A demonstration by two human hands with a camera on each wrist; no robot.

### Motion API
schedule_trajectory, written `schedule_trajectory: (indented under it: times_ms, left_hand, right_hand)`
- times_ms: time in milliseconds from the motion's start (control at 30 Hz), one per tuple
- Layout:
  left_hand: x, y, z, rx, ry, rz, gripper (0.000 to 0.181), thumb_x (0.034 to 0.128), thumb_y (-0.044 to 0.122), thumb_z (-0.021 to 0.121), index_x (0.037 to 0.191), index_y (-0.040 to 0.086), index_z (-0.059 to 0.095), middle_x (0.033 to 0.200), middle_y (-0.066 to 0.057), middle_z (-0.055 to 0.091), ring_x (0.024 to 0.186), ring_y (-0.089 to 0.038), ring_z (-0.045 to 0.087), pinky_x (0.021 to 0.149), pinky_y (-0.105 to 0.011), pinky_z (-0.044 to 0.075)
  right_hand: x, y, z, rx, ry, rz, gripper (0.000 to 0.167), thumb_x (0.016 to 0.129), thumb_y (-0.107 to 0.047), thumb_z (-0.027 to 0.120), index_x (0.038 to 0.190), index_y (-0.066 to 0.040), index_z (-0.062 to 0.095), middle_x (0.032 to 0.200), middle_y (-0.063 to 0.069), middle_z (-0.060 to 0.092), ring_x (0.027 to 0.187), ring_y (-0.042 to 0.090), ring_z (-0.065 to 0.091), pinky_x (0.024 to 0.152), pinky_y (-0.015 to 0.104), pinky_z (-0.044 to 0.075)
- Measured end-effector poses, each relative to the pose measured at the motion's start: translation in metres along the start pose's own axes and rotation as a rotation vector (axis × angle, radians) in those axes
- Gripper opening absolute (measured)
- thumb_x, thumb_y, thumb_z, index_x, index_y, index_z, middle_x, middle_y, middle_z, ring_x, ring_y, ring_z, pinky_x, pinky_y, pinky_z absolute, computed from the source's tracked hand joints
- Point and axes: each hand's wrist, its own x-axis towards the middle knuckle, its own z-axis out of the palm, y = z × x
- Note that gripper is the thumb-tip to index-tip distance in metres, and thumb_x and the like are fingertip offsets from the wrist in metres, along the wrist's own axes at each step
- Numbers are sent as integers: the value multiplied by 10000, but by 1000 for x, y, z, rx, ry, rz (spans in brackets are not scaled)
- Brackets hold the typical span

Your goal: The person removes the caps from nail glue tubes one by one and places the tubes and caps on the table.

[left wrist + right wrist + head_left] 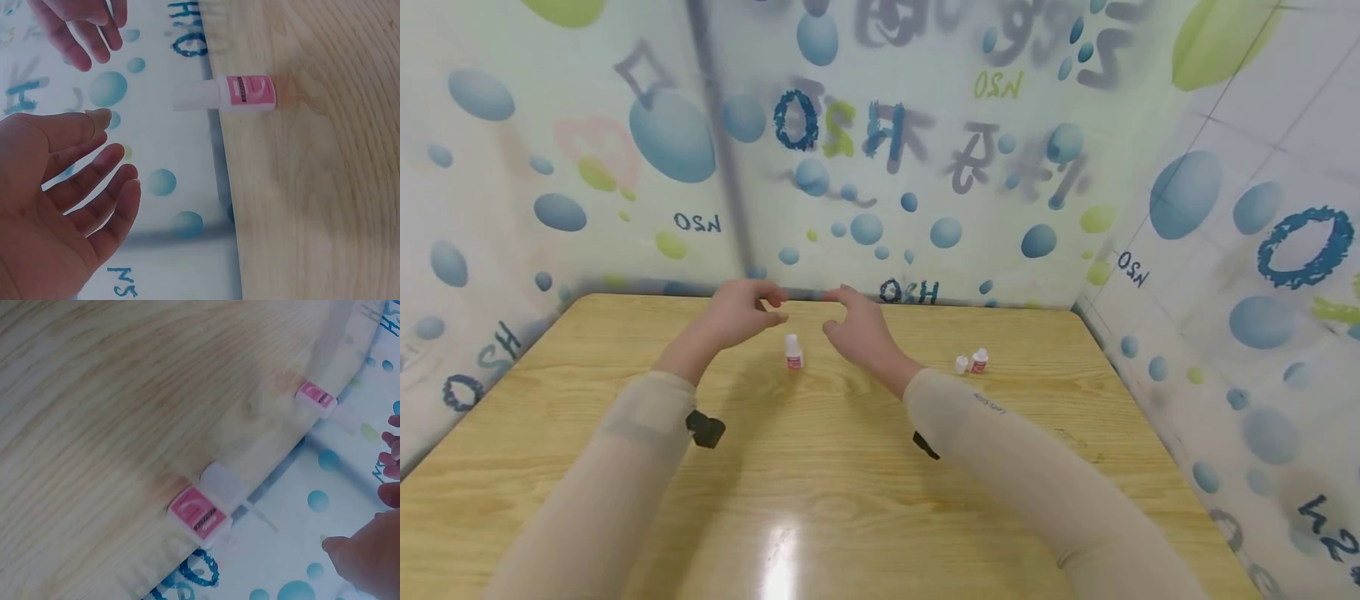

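Note:
A small white bottle with a pink label point(793, 353) stands upright on the table, a tall white cap on it. My left hand point(743, 315) hovers to the left of and above this bottle, holding nothing, its fingers relaxed and slightly bent in the left wrist view. On the bottle's other side my right hand point(860, 327) is also raised and holds nothing, thumb and index finger extended. Farther right, a second pink-labelled bottle point(200, 515) stands without its cap. Beside it the white cap point(222, 481) rests upside down, a thin stem point(260, 516) pointing up.
The wooden table point(820, 475) ends at a wall covering point(865, 200) printed with blue and green drops and lettering. Another printed wall point(1247, 275) borders the right side. Dark wrist devices point(705, 428) sit at the sleeve cuffs.

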Motion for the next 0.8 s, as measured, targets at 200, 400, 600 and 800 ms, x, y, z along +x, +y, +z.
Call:
schedule_trajectory:
  times_ms: [200,400,600,800]
  left_hand:
    - [-3,-11,1,5,-29,-22,333,1020,195,689,1300,15,696,1276,-223,671,1081,-364,677,850,-456,587]
    - [-4,-20,8,16,-66,-40,383,1026,231,683,1355,36,681,1308,-204,674,1133,-360,675,896,-489,583]
    - [-5,-28,15,-12,-81,7,376,1016,224,703,1337,27,692,1297,-212,686,1127,-360,673,902,-479,578]
    - [-5,-40,24,-38,-87,41,381,1020,156,691,1380,34,679,1293,-201,693,1143,-372,671,908,-481,587]
  right_hand:
    - [2,-4,19,-29,-46,22,521,1039,-117,612,1552,-163,531,1610,60,539,566,121,484,561,249,434]
    - [6,-5,34,-55,-95,63,555,1062,-191,653,1587,-144,480,1534,88,609,784,139,699,748,303,600]
    - [6,2,43,-124,-186,127,595,1044,-310,704,1578,-151,495,1593,85,567,1299,249,630,1121,423,521]
    - [4,14,55,-71,-225,136,559,1020,-326,738,1503,-97,574,1552,111,601,1382,276,588,1185,464,471]
